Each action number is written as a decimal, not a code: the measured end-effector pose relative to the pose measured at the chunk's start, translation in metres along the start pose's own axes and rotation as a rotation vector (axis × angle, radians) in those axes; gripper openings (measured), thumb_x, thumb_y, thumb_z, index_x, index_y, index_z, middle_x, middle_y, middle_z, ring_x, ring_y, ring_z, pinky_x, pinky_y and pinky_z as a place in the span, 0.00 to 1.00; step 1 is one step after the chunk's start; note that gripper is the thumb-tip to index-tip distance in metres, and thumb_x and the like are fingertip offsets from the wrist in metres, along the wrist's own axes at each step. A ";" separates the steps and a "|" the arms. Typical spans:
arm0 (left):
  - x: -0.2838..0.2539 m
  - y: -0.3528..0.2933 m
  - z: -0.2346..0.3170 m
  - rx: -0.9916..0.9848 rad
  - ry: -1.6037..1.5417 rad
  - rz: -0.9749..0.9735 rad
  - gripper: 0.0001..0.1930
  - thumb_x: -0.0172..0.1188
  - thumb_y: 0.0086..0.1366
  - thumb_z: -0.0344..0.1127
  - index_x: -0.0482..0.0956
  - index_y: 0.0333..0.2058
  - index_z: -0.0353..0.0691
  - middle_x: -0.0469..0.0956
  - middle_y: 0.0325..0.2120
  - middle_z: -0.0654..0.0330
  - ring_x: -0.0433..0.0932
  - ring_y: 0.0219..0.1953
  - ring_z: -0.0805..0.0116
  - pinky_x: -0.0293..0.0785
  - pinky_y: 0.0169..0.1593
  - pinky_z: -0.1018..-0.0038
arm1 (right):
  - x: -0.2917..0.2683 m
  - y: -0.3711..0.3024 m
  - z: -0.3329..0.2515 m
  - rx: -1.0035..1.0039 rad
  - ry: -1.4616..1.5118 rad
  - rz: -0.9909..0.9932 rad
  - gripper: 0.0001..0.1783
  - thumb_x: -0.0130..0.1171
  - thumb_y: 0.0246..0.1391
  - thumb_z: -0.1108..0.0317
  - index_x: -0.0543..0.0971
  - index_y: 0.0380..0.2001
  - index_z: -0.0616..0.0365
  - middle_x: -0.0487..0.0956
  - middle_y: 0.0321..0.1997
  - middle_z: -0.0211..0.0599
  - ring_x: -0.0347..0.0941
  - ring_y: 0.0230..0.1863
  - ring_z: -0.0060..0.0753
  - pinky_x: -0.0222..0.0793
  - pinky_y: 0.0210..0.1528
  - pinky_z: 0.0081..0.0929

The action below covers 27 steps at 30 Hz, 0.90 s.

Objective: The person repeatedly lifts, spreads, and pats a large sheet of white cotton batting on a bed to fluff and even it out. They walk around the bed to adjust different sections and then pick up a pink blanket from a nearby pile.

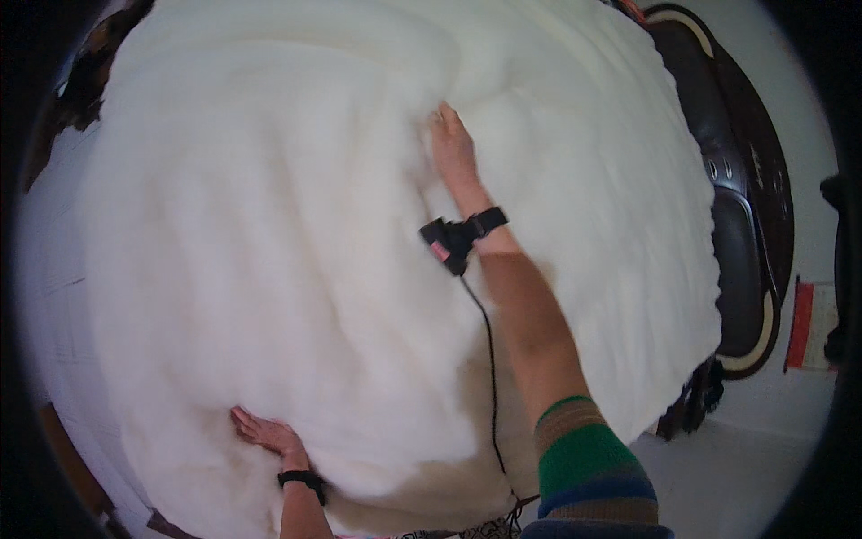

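A large, thick white fluffy layer (296,225), like cotton wadding or fleece, spreads over most of the view with soft folds and dents. Near its lower left part, my left hand (269,437) lies on the surface with the fingers stretched out. My right hand (453,148) reaches much farther, to the upper middle, and presses on the layer with its palm side down; its fingertips are slightly blurred. Neither hand shows anything lifted. A black band (303,482) circles my left wrist. On my right wrist sits a strap with a black device (446,244).
A black cable (492,377) runs from the device over the layer to its near edge. Along the right stands a dark brown padded headboard (732,198). Patterned cloth (489,529) shows under the near edge. A red and white sheet (813,325) hangs at the far right.
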<state>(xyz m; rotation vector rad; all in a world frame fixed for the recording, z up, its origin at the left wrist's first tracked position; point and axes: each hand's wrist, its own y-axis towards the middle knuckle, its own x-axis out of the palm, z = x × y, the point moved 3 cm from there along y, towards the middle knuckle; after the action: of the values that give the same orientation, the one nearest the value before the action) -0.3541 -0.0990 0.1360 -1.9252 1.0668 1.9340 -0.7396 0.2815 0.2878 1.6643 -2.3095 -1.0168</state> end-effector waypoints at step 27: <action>-0.003 0.036 0.003 -0.012 0.683 0.191 0.32 0.44 0.64 0.45 0.50 0.63 0.40 0.44 0.66 0.66 0.53 0.63 0.71 0.51 0.61 0.70 | -0.244 -0.177 0.130 0.041 -0.279 0.201 0.27 0.51 0.52 0.61 0.66 0.55 0.59 0.66 0.57 0.52 0.57 0.60 0.52 0.53 0.62 0.41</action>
<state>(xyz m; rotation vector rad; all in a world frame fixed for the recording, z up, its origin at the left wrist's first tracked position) -0.3783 -0.1216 0.1506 -2.6598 1.4385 1.3627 -0.5629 0.5232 0.1538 1.3402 -2.6216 -1.2309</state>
